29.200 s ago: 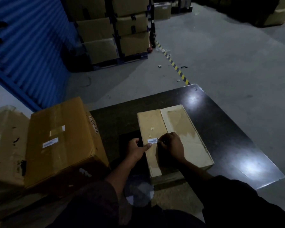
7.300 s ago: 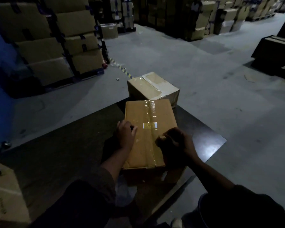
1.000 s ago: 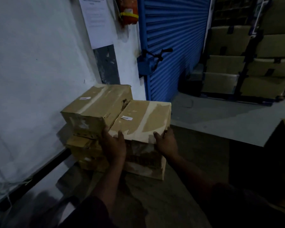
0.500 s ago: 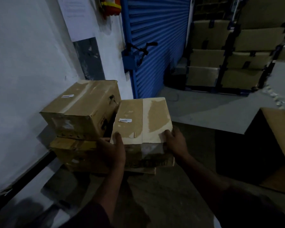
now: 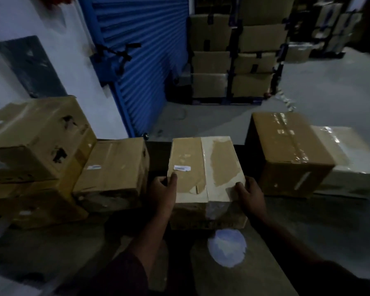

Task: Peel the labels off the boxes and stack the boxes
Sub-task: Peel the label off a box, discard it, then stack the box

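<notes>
I hold a taped cardboard box [image 5: 207,167] by its near corners over the dark table [image 5: 297,227]. My left hand [image 5: 163,189] grips its near left corner and my right hand [image 5: 249,194] grips its near right corner. A small white label [image 5: 181,168] is stuck on the box top, just above my left thumb. To the right stands a brown box [image 5: 286,150] with clear tape, and a pale box [image 5: 355,159] lies beyond it. On the left, a box [image 5: 115,167] bearing a white label [image 5: 94,167] sits beside a stack of boxes [image 5: 34,142].
A blue roller shutter [image 5: 145,50] and a white wall [image 5: 58,50] rise behind the left boxes. Stacked cartons on a pallet [image 5: 233,58] stand on the grey floor at the back. A bright light spot [image 5: 226,247] falls on the table near me.
I have swung the box to the right, away from the stack by the wall and over the dark table. The view has turned right, bringing the brown and pale boxes into sight.
</notes>
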Demonstrator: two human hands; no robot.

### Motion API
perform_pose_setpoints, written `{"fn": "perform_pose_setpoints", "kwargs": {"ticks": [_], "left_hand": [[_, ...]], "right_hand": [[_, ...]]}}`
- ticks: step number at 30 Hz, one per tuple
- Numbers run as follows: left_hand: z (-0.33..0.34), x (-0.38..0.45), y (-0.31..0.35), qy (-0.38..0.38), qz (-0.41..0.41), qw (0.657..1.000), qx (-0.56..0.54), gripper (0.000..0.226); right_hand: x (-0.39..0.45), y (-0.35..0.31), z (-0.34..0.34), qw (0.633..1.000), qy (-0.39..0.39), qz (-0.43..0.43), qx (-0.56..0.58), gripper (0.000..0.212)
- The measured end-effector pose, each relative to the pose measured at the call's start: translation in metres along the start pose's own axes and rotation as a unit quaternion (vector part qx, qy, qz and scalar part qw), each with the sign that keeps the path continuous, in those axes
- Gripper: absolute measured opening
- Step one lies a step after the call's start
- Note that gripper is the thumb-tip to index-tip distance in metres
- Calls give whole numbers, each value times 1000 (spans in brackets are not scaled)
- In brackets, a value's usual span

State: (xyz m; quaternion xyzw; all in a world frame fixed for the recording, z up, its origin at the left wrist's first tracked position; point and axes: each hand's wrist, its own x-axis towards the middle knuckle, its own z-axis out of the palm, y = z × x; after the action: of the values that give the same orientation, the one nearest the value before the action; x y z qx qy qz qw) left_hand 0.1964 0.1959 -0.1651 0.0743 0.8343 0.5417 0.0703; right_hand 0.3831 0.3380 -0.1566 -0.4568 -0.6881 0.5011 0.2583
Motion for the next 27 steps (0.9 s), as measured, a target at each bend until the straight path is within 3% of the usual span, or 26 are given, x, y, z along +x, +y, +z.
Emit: {"fn": "perform_pose_setpoints", "kwargs": {"ticks": [6,13,15,18,20,23,25,27], "left_hand": [[49,-70,-31,-49,-57,994,80,54],[56,-108,-61,-81,-80,984,135,61],[54,-110,-60,-86,-81,982,145,57],[53,-110,-58,-97,-90,982,132,52],[52,-108,-61,-109,-97,982,120,52],[51,-102,-64,-156,-107,975,115,49],[49,-95,-66,-189,-111,970,103,45],[45,-88,-65,-220,-105,965,99,42]], "right_hand": [[-22,69,-64,993,-25,99,-58,43],[-41,104,-86,987,-60,114,-95,45],[-43,100,-86,984,-53,78,-151,49],[-50,88,-77,945,11,-106,-310,56],[-52,75,-59,935,21,-175,-308,55],[-46,62,-24,959,-62,-176,-216,39],[-42,61,-5,956,-106,-162,-221,30],[-40,64,11,951,-97,-160,-246,24]]}}
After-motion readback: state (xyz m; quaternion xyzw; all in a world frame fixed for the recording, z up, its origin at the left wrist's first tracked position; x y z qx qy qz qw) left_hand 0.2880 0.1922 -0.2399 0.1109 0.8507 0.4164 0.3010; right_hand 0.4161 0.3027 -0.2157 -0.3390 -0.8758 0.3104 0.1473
